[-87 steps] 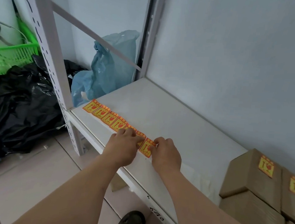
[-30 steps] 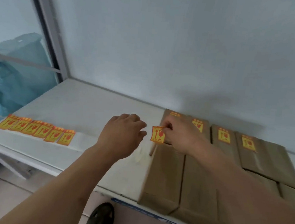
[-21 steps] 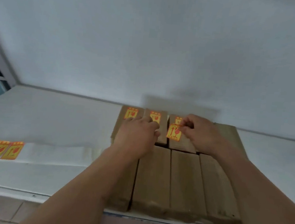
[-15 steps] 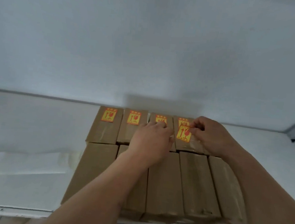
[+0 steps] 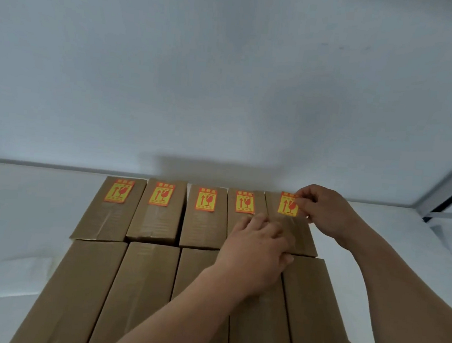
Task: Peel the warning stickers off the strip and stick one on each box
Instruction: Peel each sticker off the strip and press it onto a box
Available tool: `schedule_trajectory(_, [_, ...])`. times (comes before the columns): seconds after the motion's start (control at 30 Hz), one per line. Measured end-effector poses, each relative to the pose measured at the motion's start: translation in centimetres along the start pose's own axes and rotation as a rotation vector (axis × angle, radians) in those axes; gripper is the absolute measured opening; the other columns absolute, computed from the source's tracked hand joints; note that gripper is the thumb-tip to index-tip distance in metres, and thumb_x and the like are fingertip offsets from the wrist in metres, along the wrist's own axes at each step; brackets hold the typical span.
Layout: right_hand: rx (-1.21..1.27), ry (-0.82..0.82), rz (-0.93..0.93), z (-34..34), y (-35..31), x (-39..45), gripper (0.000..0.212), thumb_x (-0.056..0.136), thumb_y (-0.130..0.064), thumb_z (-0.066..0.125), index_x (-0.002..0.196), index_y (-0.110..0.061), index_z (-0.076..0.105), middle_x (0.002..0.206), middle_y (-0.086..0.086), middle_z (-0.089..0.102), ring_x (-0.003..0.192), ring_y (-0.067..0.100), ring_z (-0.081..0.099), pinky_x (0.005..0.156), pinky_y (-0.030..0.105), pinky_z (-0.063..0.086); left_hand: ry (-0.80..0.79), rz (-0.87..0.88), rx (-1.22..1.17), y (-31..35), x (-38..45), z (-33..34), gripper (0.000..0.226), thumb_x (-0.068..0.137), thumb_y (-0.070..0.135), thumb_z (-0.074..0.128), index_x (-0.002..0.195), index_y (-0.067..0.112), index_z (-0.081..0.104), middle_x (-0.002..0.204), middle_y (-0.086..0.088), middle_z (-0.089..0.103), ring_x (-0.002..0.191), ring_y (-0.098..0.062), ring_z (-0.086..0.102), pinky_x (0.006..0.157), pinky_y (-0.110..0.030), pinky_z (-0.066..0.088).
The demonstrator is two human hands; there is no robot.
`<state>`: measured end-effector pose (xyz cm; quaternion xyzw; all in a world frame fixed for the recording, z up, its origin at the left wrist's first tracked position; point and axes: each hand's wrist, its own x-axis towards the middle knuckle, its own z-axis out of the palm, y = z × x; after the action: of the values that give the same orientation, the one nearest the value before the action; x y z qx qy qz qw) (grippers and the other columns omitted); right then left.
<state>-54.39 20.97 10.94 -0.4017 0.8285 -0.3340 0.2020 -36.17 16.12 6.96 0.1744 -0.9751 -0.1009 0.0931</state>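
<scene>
**Yellow and red sticker held at the fifth box**

Yellow with a red border, the warning sticker (image 5: 287, 207) shows a red glass sign and an arrow, with small writing too fine to read. The fingers (image 5: 302, 205) of the right hand (image 5: 322, 211) pinch it at its right edge, over the far end of the rightmost box (image 5: 296, 233) of the back row. Whether the sticker already lies flat on the cardboard cannot be told.

The left hand (image 5: 256, 252) rests on the boxes just in front, between the fourth and fifth box of the back row. Its fingers are relaxed and a little bent, and they hold nothing.

The other four back boxes (image 5: 157, 220) each carry the same sticker near the far end. The boxes are plain brown cardboard with clear tape along the top. The front row (image 5: 137, 295), touching the back row, has bare tops.

All boxes lie on a white shelf (image 5: 19, 208) against a pale wall (image 5: 227, 75).
</scene>
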Motion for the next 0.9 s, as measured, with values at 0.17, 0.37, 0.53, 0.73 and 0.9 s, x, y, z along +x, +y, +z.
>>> schedule_trajectory(0.17, [-0.002,-0.041,-0.005,0.0,0.8,1.4,0.009,0.094,-0.022,0.056,0.091,-0.023,0.063,0.092,-0.002,0.066,0.086,0.017,0.06,0.076,0.034,0.05,-0.036,-0.017,0.007,0.2,0.1,0.2,0.043,0.1,0.048,0.029,0.134,0.033,0.05,0.146,0.008,0.041,0.14,-0.023,0.018,0.114,-0.043,0.008])
schedule_trajectory(0.37, [-0.037,-0.061,-0.037,0.7,1.0,2.5,0.006,0.093,-0.026,0.061,0.097,-0.021,0.063,0.093,-0.007,0.062,0.083,0.008,0.056,0.066,0.022,0.041,-0.052,-0.026,-0.001,0.0,0.1,0.2,0.042,0.099,0.048,0.029,0.134,0.036,0.049,0.146,0.01,0.039,0.14,-0.021,0.017,0.113,-0.042,0.008])
schedule_trajectory(0.53, [-0.042,-0.062,-0.053,1.3,0.9,3.0,0.007,0.093,-0.026,0.061,0.097,-0.02,0.063,0.091,-0.007,0.062,0.081,0.006,0.055,0.064,0.022,0.039,-0.05,-0.023,0.006,0.1,0.0,0.3,0.042,0.099,0.048,0.029,0.134,0.035,0.05,0.146,0.01,0.039,0.139,-0.021,0.018,0.113,-0.042,0.009])
schedule_trajectory(0.73, [-0.089,-0.06,-0.056,1.5,1.0,3.4,0.007,0.093,-0.026,0.06,0.099,-0.021,0.062,0.092,-0.008,0.06,0.086,0.009,0.055,0.066,0.022,0.041,-0.049,-0.02,0.008,0.0,-0.1,0.3,0.042,0.1,0.047,0.028,0.135,0.036,0.048,0.147,0.011,0.037,0.138,-0.02,0.018,0.113,-0.042,0.01])
schedule_trajectory(0.9, [-0.116,-0.047,-0.051,1.8,1.3,3.4,0.004,0.091,-0.025,0.062,0.094,-0.022,0.063,0.096,-0.004,0.063,0.091,0.016,0.058,0.073,0.027,0.043,-0.038,-0.016,-0.002,0.1,-0.3,0.3,0.041,0.1,0.046,0.029,0.135,0.036,0.048,0.147,0.01,0.037,0.137,-0.02,0.019,0.112,-0.041,0.01])
